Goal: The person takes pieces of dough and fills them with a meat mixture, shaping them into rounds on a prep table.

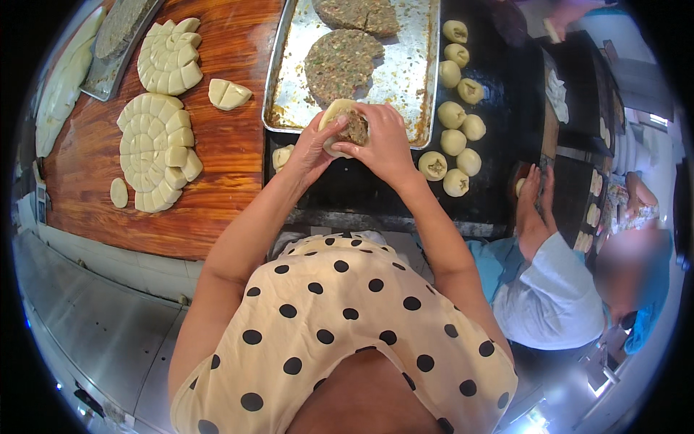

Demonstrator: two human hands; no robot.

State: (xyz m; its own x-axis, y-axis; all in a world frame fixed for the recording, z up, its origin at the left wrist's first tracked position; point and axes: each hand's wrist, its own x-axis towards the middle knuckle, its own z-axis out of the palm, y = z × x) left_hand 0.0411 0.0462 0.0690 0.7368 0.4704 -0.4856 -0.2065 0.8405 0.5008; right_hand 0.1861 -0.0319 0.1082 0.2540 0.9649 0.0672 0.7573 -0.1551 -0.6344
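Between my two hands is a round of pale dough with a lump of brown minced filling in its middle. My left hand cups it from the left, thumb laid across the dough. Curled around the other side is my right hand, fingers at the far edge and thumb at the near one. Both hands are just over the near edge of a metal tray. On that tray lies a slab of minced filling with a bite-shaped gap on its right side.
Cut dough pieces sit in rounded clusters on the wooden table. Several filled dough balls stand on the black surface to the right. Another filling tray is far left. A co-worker's hands work at the right.
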